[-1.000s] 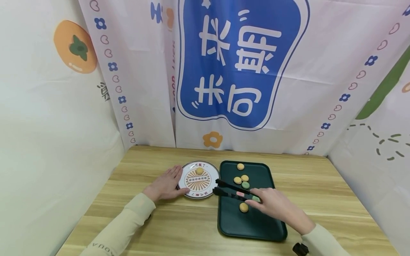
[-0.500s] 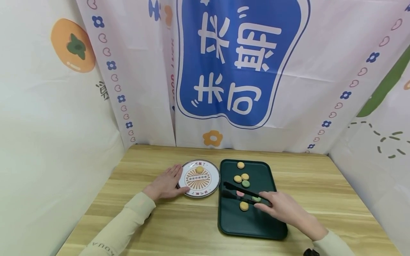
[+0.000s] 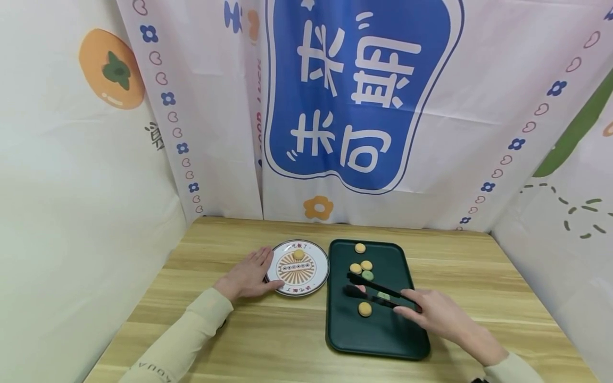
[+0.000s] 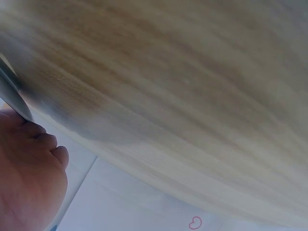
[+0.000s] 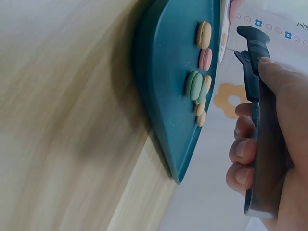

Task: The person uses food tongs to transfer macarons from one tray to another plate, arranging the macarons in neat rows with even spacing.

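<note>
My left hand point(image 3: 249, 274) rests at the left rim of a white patterned plate point(image 3: 311, 282), its fingers fairly straight and the thumb near the front edge. One yellow macaron point(image 3: 298, 255) sits on that plate. My right hand point(image 3: 433, 314) grips black tongs point(image 3: 378, 300), seen close up in the right wrist view. The tips of the tongs are apart, over the dark green tray point(image 3: 378, 340), with nothing held between them. Partly behind the tongs lies a pink macaron point(image 5: 205, 59). A green macaron point(image 5: 194, 85) is near the hand's side, and a yellow macaron point(image 3: 365, 309) lies in front.
Further back on the tray are another green macaron point(image 3: 367, 275) and several yellow macarons point(image 3: 360, 248). Plate and tray stand side by side on a wooden table point(image 3: 268, 340). Printed cloth point(image 3: 220, 159) hangs behind the table's back edge.
The right hand has drawn the tongs rightward, from beside the plate's right edge to over the tray's macarons. The left hand and the plate have stayed put.
</note>
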Motion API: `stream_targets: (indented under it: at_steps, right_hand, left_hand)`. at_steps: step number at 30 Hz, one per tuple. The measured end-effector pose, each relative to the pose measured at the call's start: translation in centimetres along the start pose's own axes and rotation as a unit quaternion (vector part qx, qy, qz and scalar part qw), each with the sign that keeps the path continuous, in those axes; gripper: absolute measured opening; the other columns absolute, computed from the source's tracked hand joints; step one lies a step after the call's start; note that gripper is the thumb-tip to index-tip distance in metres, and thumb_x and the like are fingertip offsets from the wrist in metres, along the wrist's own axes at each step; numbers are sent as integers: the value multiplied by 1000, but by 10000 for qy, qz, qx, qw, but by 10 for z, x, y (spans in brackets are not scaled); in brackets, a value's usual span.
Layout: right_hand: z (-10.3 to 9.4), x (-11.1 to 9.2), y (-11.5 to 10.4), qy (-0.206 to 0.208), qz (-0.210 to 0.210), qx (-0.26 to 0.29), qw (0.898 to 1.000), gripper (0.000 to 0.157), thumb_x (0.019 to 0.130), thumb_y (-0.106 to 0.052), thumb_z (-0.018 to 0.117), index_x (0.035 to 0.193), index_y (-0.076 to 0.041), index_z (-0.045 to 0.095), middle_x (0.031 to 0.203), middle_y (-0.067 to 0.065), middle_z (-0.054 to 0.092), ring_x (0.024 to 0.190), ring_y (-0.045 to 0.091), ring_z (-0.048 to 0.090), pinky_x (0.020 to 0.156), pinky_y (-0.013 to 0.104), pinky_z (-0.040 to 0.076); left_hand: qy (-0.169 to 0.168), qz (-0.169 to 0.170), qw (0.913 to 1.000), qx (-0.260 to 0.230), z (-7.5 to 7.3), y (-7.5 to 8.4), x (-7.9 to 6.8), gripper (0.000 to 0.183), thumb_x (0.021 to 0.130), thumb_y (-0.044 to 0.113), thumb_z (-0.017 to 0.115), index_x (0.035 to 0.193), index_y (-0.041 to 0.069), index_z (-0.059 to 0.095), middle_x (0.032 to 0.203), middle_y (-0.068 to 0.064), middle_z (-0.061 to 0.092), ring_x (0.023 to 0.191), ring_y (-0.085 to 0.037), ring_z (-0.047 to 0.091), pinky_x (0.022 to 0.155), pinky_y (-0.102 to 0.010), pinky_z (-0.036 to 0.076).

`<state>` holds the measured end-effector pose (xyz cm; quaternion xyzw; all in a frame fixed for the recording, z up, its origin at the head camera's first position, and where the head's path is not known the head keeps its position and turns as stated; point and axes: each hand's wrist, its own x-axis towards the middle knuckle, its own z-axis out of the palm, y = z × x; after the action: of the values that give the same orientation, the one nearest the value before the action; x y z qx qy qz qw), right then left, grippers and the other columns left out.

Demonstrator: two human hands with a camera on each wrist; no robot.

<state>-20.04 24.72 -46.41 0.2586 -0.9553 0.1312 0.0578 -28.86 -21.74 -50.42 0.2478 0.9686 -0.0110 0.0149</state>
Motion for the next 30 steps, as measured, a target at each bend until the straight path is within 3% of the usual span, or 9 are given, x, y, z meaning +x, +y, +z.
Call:
stream_targets:
  at_steps: [11, 18, 26, 30]
  right_hand:
    - [-2, -12, 7, -153, -116, -63, 9998, 53, 86, -57, 53, 109, -11, 67, 60, -20, 42, 50, -6, 36, 47, 15, 35]
    - [-4, -21, 9, -397, 46, 74, 9992, 54, 86, -57, 52, 110, -11, 67, 59, -19, 41, 51, -5, 37, 47, 15, 34]
    - [5, -30, 14, -139, 12, 126, 9998, 50, 85, -54, 56, 108, -12, 67, 57, -20, 38, 49, -5, 35, 48, 15, 33]
    - [9, -32, 16, -200, 67, 192, 9996, 49, 86, -54, 56, 108, -12, 67, 57, -20, 39, 48, -5, 35, 46, 15, 33]
  left_hand:
    - [-14, 17, 10000, -15, 2, 0, -1, 105, 82, 78, 21, 145, -5, 19, 151, -22, 18, 140, -33, 17, 114, -43, 18]
    - [-42, -19, 10000, 54, 3, -1, 2, 106, 81, 80, 19, 145, -4, 19, 151, -22, 18, 140, -32, 16, 114, -42, 17]
    - [-95, -9, 9999, 92, 3, -2, 3, 107, 80, 81, 17, 145, -4, 18, 152, -21, 17, 141, -32, 15, 115, -41, 17]
    - [-84, -17, 9999, 96, 3, -2, 3, 107, 80, 81, 18, 145, -4, 18, 152, -22, 17, 140, -32, 16, 115, -42, 17]
